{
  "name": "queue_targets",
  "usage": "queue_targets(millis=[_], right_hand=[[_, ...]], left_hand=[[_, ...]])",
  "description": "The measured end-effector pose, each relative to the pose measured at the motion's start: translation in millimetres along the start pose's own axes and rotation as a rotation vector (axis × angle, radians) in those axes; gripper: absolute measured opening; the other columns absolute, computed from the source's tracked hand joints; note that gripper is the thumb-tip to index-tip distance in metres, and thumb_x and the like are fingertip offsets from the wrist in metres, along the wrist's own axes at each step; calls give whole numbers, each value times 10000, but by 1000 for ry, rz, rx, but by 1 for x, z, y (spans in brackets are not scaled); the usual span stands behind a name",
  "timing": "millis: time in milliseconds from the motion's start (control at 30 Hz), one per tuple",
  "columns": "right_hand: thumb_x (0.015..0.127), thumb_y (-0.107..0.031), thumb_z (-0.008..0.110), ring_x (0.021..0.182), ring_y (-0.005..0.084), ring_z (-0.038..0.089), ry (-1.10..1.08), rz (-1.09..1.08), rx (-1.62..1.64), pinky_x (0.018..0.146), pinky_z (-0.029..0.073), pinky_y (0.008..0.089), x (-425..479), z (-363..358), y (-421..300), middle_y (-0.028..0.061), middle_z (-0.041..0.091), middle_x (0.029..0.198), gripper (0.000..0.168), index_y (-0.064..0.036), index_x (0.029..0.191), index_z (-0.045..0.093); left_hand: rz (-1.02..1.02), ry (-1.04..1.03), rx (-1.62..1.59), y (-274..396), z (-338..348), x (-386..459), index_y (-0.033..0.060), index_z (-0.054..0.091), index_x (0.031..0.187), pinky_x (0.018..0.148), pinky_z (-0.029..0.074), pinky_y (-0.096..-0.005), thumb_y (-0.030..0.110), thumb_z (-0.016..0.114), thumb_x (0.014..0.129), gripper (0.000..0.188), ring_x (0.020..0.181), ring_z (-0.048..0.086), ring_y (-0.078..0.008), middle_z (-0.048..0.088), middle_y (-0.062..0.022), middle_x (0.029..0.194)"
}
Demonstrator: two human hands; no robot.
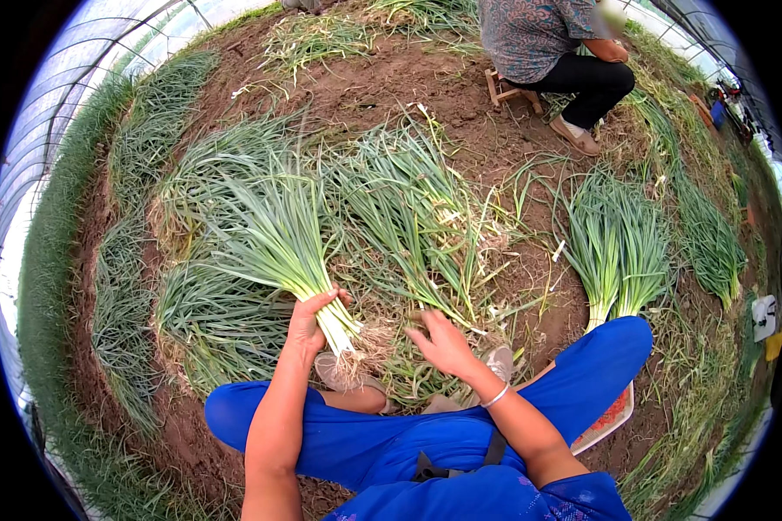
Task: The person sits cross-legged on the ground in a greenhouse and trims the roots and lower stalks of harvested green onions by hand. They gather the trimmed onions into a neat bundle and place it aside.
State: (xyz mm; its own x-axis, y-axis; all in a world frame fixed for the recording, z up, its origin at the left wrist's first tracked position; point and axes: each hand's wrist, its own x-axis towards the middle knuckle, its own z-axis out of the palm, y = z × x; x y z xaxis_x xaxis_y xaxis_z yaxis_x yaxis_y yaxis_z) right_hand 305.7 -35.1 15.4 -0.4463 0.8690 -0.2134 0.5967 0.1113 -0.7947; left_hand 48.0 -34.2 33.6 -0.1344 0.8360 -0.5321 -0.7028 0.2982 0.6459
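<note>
My left hand (314, 319) is wrapped around a bunch of Chinese chives or similar leafy greens (287, 247). Its white stems and matted roots (365, 348) point towards me, and its green leaves fan away to the upper left. To the right of the roots, my right hand (442, 345) is slightly blurred, its fingers apart with nothing seen in them. Just beyond that hand lies a loose pile of the same greens (404, 208). Another heap (228, 312) spreads on the left, partly behind the held bunch.
Two neat bundles (616, 247) lie beyond my right knee. A person (541, 52) sits on a low wooden stool (511, 94) at the upper right. Plucked leaves litter the brown soil (391, 78). A rimmed tray with red contents (609, 423) shows beside my right thigh.
</note>
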Motion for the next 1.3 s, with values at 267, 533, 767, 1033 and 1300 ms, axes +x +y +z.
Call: queue_targets(millis=[267,533,767,1033,1300], right_hand=[[917,-393,505,916,295,589,-231,-330,-141,787,471,428,10,26,-28,147,606,852,394,-20,884,628],[802,-460,676,632,169,602,81,352,690,537,473,299,106,-19,24,150,608,1053,709,49,1233,434],[922,-156,507,468,94,482,192,379,947,379,333,238,145,-39,42,80,658,702,207,17,885,615],[925,-149,489,445,63,298,177,443,1454,414,255,225,151,-69,82,-54,405,588,172,-36,962,613],[944,-371,494,925,221,612,346,417,820,666,515,337,113,-26,104,154,619,1079,435,-10,1181,546]], left_hand=[[-139,-38,191,-27,-12,8,-38,561,938,639,545,-324,-22,625,711,236,674,638,-224,621,-128,763],[-255,-49,311,-43,15,-20,-24,522,993,601,551,-342,-72,623,686,326,651,636,-222,602,-115,768],[-318,39,310,-40,11,-41,-41,508,1010,600,559,-346,-71,625,684,348,649,641,-237,612,-147,778],[-567,14,111,-27,11,-47,-75,546,911,609,560,-331,-1,584,744,187,621,632,-234,625,-150,720],[29,-278,-486,56,34,-48,-64,415,1097,633,556,-264,-1,551,748,380,694,579,-153,513,-91,845]])
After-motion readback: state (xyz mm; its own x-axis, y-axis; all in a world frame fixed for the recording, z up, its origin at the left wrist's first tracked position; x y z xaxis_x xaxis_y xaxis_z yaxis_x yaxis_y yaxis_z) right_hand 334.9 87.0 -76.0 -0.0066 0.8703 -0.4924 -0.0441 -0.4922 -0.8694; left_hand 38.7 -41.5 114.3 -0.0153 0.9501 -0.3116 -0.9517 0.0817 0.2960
